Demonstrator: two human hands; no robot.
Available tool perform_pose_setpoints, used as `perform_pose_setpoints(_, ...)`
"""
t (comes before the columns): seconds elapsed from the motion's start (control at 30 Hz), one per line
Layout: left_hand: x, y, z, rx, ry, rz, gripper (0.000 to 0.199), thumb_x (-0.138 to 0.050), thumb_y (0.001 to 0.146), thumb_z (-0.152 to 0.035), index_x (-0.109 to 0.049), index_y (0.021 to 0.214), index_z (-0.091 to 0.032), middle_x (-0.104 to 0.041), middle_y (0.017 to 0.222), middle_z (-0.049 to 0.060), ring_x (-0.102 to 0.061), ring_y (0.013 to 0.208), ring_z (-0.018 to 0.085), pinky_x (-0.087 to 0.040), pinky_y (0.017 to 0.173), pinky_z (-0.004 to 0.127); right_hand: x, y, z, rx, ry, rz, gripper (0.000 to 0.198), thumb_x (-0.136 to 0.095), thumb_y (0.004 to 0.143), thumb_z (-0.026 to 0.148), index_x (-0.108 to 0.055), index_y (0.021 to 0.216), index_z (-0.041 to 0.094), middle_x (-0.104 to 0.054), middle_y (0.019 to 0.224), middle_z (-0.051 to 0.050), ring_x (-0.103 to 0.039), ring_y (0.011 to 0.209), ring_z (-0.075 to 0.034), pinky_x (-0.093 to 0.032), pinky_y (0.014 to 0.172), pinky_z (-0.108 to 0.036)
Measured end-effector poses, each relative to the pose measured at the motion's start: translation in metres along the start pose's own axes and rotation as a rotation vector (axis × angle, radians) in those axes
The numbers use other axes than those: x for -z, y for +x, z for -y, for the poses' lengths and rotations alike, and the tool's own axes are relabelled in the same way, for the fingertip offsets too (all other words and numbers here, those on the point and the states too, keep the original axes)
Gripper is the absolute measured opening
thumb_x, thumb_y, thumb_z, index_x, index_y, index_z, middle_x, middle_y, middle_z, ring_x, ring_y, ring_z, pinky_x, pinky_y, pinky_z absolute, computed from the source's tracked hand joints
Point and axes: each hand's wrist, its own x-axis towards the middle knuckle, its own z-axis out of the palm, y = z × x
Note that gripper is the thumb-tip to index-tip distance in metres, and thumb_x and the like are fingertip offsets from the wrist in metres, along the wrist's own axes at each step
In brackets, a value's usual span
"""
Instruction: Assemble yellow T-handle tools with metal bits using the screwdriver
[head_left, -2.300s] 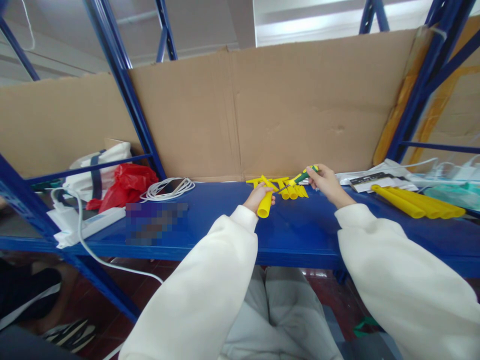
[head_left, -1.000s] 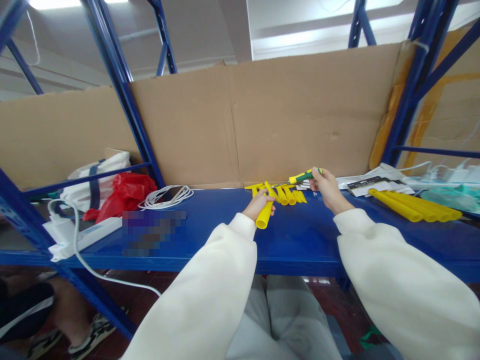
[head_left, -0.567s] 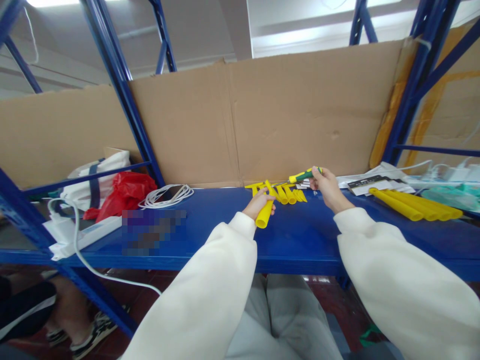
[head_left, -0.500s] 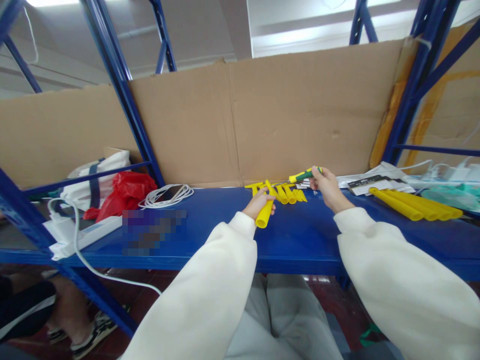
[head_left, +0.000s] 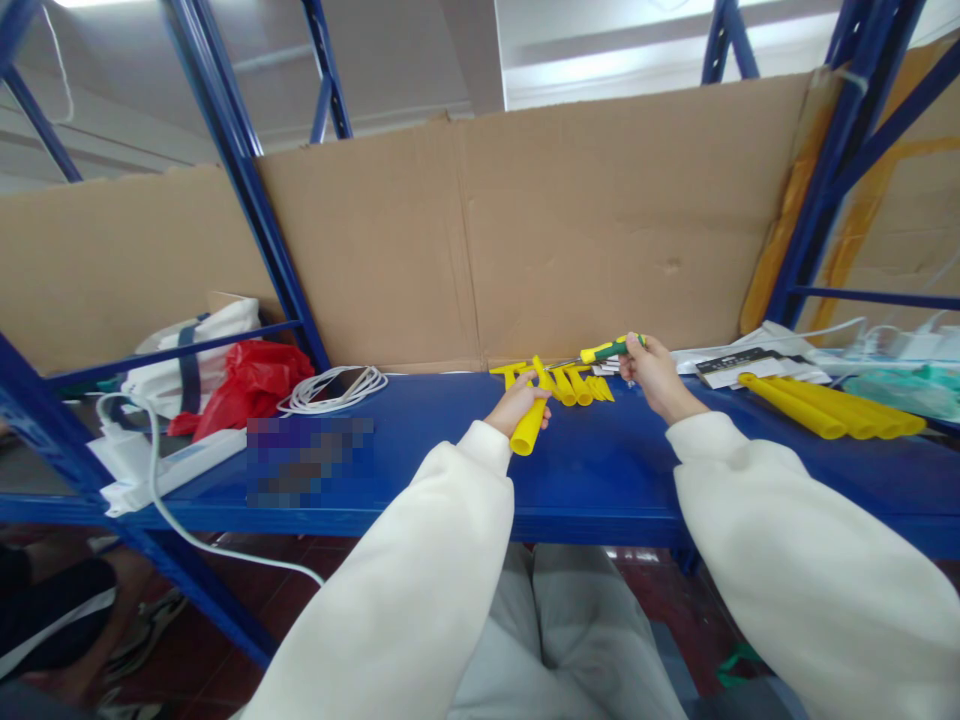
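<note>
The yellow tube [head_left: 529,425] is lying in the closed left hand [head_left: 514,403], its long axis running from the open near end away toward the cardboard wall [head_left: 600,210], over the blue shelf [head_left: 600,470]. The right hand [head_left: 654,372] is gripping a green-and-yellow screwdriver [head_left: 604,350] whose shaft is pointing left toward the tube's far end. Bare shelf is lying open toward the near edge — behind, the wall is closing things off. Small yellow pieces [head_left: 581,385] are crowding just beyond the tube; longer yellow tubes [head_left: 825,410] are resting well to the right, a white cable coil [head_left: 334,388] and red bag [head_left: 251,375] to the left.
</note>
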Motion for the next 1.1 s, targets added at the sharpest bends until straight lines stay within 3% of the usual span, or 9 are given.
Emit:
perform_pose_setpoints(0.3, -0.007, -0.011, -0.006, 0.038, 0.117, -0.093, 0.065, -0.047, 0.088, -0.005, -0.033, 0.149, -0.018, -0.052, 0.064, -0.005, -0.048, 0.041, 0.011, -0.041, 0.041, 0.021, -0.001, -0.005, 0.004, -0.185, 0.083, 0.029, 0.03, -0.071, 0.088, 0.036, -0.052, 0.07, 0.02, -0.049, 0.049, 0.004, -0.04, 0.037, -0.007, -0.032, 0.035, -0.016)
perform_pose_setpoints(0.57, -0.005, -0.008, -0.004, 0.028, 0.114, -0.079, 0.069, -0.05, 0.086, -0.006, -0.032, 0.152, -0.019, -0.053, 0.063, -0.005, -0.05, 0.04, 0.012, -0.042, 0.041, 0.021, -0.001, -0.005, 0.003, -0.315, 0.164, 0.047, 0.025, -0.058, 0.095, 0.026, -0.052, 0.072, 0.02, -0.054, 0.052, 0.002, -0.045, 0.041, -0.008, -0.038, 0.04, -0.015)
perform_pose_setpoints(0.83, -0.001, -0.001, 0.001, 0.016, 0.062, -0.069, 0.073, -0.057, 0.084, -0.008, -0.033, 0.152, -0.022, -0.056, 0.069, -0.004, -0.052, 0.042, 0.011, -0.043, 0.042, 0.021, 0.004, 0.002, -0.007, -0.322, 0.155, 0.08, 0.026, -0.063, 0.094, 0.029, -0.052, 0.072, 0.021, -0.057, 0.054, 0.001, -0.053, 0.045, -0.01, -0.047, 0.045, -0.018)
perform_pose_setpoints(1.1, 0.0, -0.002, 0.001, 0.03, 0.051, -0.092, 0.069, -0.054, 0.085, -0.006, -0.034, 0.149, -0.02, -0.055, 0.066, -0.005, -0.049, 0.04, 0.01, -0.039, 0.04, 0.02, 0.0, -0.002, -0.005, -0.349, 0.192, 0.076, 0.02, -0.056, 0.098, 0.023, -0.053, 0.078, 0.021, -0.06, 0.058, 0.001, -0.056, 0.049, -0.01, -0.047, 0.047, -0.017)
